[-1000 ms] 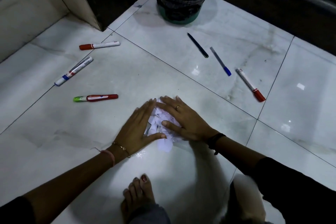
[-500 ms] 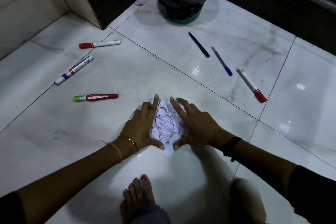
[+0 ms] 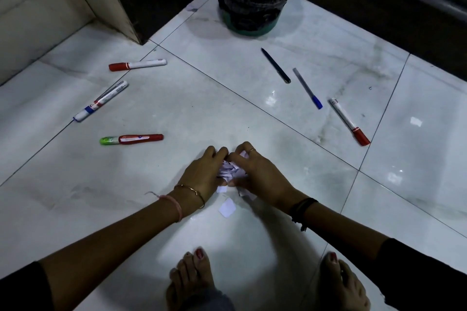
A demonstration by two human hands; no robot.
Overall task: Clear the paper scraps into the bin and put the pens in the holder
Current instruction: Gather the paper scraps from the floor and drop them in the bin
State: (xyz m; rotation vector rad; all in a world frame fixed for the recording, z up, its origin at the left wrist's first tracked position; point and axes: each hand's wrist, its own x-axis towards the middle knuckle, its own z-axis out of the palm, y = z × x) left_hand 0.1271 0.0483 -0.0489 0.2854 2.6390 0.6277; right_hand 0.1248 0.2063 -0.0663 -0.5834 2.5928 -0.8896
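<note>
- I am cupping my left hand (image 3: 202, 171) and right hand (image 3: 257, 174) together around the paper scraps (image 3: 230, 170) on the floor (image 3: 227, 113); the fingers of both are curling inward and pressing on the heap from either side.
- The scraps are looking light, thin and loose, so I am judging that they will slip out of any gap; squeezing them into one wad from underneath should be holding best.
- One stray scrap (image 3: 227, 207) is lying flat just behind my wrists, outside the grip, and a few bits are poking out under my right palm.
- The bin (image 3: 250, 5), lined with a black bag, is standing well ahead of me; I cannot tell what is inside it.
- Six pens and markers are lying scattered, among them a blue-capped pen (image 3: 307, 88); I am seeing no holder.
</note>
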